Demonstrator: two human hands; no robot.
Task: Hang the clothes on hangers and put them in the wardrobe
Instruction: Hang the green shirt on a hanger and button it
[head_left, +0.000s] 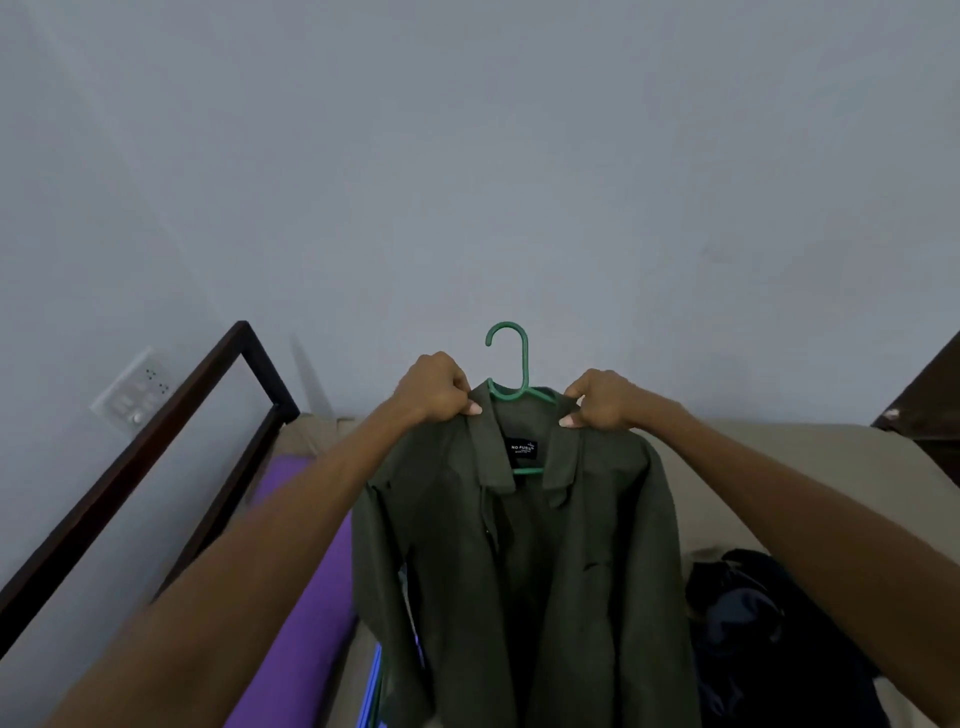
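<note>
Forearms nearest. Left hand (434, 387) and right hand (602, 397), fingers clenched on olive shirt (519, 571) shoulders, green hanger (511, 364) inside collar, above bed (753, 467).

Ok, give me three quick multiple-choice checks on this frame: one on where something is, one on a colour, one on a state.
1. Where does the dark pile of clothes lie?
A. on the bed, right of the shirt
B. on the purple mat
C. over the bed frame

2. What colour is the hanger?
A. white
B. green
C. black

3. How is the shirt held?
A. left hand only
B. lying loose on the bed
C. both hands at the shoulders, by the collar

Answers:
1 A: the pile sits on the bed, right of the shirt.
2 B: the hanger shows its green hook above the collar.
3 C: the left hand and right hand each pinch a shoulder of the shirt beside the collar.
</note>
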